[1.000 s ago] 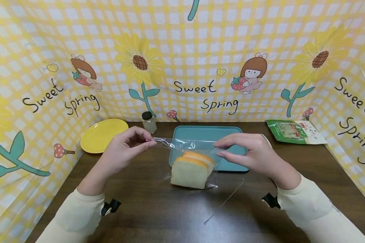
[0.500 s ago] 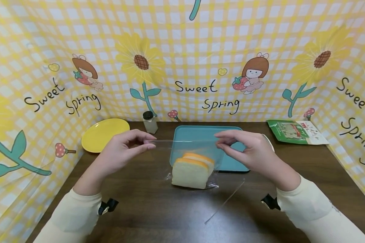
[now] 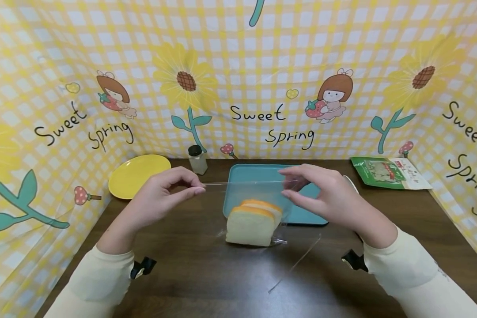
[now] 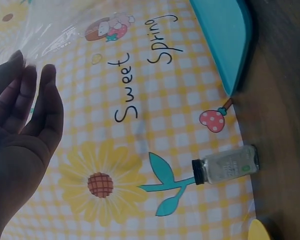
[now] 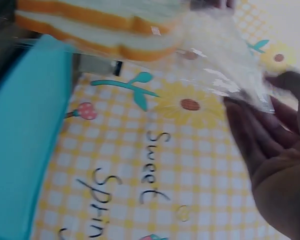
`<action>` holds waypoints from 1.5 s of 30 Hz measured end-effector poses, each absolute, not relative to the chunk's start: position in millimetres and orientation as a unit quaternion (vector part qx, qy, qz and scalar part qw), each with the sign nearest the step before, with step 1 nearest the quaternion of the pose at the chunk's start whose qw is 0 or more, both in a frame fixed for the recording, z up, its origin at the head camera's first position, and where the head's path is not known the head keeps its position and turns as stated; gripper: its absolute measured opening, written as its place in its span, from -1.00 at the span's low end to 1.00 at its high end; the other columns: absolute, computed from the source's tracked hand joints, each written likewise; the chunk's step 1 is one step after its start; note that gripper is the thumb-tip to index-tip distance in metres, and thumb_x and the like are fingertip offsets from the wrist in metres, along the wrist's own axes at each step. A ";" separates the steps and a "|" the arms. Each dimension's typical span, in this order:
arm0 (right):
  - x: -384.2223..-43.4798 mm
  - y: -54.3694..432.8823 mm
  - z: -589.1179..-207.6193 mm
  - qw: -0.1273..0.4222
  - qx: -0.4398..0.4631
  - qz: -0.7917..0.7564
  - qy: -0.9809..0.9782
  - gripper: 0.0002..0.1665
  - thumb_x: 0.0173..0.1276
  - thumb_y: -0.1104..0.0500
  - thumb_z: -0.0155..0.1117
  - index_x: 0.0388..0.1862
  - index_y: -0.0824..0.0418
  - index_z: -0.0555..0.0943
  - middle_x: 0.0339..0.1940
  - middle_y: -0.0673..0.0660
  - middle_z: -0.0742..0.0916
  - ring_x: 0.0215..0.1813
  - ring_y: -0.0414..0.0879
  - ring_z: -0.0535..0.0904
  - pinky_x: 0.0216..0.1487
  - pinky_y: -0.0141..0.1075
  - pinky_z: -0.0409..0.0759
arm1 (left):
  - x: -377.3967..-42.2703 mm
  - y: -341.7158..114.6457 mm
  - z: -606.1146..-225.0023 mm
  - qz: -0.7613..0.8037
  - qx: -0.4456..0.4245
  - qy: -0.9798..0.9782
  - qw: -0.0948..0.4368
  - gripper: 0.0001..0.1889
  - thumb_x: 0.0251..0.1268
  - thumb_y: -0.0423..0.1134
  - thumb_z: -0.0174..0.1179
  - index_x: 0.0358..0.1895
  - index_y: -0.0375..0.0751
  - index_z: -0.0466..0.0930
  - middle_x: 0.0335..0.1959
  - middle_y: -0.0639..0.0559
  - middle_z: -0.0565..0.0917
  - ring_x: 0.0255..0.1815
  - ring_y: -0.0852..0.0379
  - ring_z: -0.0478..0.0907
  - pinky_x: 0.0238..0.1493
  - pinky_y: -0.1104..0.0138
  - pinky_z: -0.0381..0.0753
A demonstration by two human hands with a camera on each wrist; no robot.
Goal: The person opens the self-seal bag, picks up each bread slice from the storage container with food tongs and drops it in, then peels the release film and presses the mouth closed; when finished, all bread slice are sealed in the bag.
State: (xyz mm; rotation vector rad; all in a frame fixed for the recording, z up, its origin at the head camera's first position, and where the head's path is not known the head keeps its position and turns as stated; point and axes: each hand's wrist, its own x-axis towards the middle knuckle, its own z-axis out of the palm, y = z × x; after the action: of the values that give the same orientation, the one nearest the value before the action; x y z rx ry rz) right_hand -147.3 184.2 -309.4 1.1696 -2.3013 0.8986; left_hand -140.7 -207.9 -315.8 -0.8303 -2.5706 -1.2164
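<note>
Between the two hands a clear plastic bag (image 3: 248,189) is stretched, its top edge drawn nearly straight. Slices of white bread (image 3: 249,227) with orange crust stand inside its lower part; whether the bag's bottom touches the table I cannot tell. My left hand (image 3: 164,194) pinches one upper corner between thumb and fingers. At the opposite corner, my right hand (image 3: 326,192) holds the film, its thumb and index fingertips apart. In the right wrist view, the film (image 5: 225,65) runs into the right fingers. A thin tie-like strip (image 3: 294,265) lies on the table in front.
Behind the bag lies a blue tray (image 3: 232,176). A yellow plate (image 3: 137,176) and a dark-capped jar (image 3: 198,160) are at back left. A green and white food packet (image 3: 387,173) lies at back right. Something white-rimmed (image 3: 350,183) is mostly hidden behind the right hand.
The bag's top edge has gone from wrinkled to a straight line. The right thumb and index finger have spread apart. The bread has barely shifted.
</note>
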 end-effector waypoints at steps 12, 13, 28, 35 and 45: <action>-135.8 93.4 -273.2 0.202 0.441 0.136 -0.864 -0.08 0.42 -0.27 0.48 0.56 0.20 0.49 0.12 0.08 0.84 0.13 0.01 0.78 0.25 -0.03 0.69 | -135.7 -203.9 -312.3 -0.392 -0.279 -0.871 0.099 -0.88 0.44 -0.28 0.41 -0.14 0.10 0.76 -0.20 0.20 0.81 -0.20 0.26 0.72 -0.14 0.45 0.71; -136.3 85.3 -271.2 0.182 0.440 0.128 -0.870 -0.10 0.44 -0.28 0.45 0.56 0.19 0.49 0.15 0.07 0.83 0.14 -0.01 0.77 0.25 -0.05 0.69 | -135.7 -204.5 -312.8 -0.390 -0.283 -0.870 0.101 -0.88 0.44 -0.28 0.41 -0.14 0.10 0.76 -0.20 0.19 0.81 -0.19 0.27 0.72 -0.13 0.45 0.72; -152.8 30.7 -263.8 0.024 0.426 0.131 -0.895 -0.77 0.57 0.05 0.36 -0.37 -0.03 0.74 -0.59 -0.15 0.59 -0.51 -0.26 0.44 -0.40 -0.35 0.41 | -133.9 -203.6 -315.0 -0.375 -0.316 -0.862 0.131 -0.78 0.35 -0.38 0.45 -0.13 0.10 0.77 -0.22 0.25 0.80 -0.15 0.34 0.70 -0.08 0.50 0.67; -153.0 28.8 -265.5 0.032 0.435 0.139 -0.889 -0.76 0.58 0.09 0.35 -0.36 -0.02 0.79 -0.55 -0.15 0.67 -0.51 -0.27 0.45 -0.38 -0.37 0.46 | -134.8 -208.7 -321.3 -0.380 -0.324 -0.856 0.135 -0.75 0.31 -0.41 0.47 -0.10 0.08 0.79 -0.21 0.21 0.83 -0.16 0.35 0.71 -0.04 0.51 0.68; -151.9 35.9 -264.6 0.024 0.438 0.143 -0.887 -0.79 0.58 0.02 0.37 -0.30 -0.04 0.83 -0.49 -0.17 0.74 -0.51 -0.32 0.50 -0.39 -0.39 0.49 | -135.5 -210.9 -327.4 -0.357 -0.367 -0.844 0.160 -0.67 0.23 -0.49 0.50 -0.13 0.09 0.77 -0.23 0.22 0.83 -0.14 0.38 0.72 -0.08 0.54 0.66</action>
State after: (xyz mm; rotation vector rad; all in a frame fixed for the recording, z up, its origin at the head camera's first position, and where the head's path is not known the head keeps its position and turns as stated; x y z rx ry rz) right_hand -151.9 35.9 -264.6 1.3546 -2.7467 0.4417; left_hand -135.5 -210.9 -327.4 -1.0477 -2.4126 -1.0200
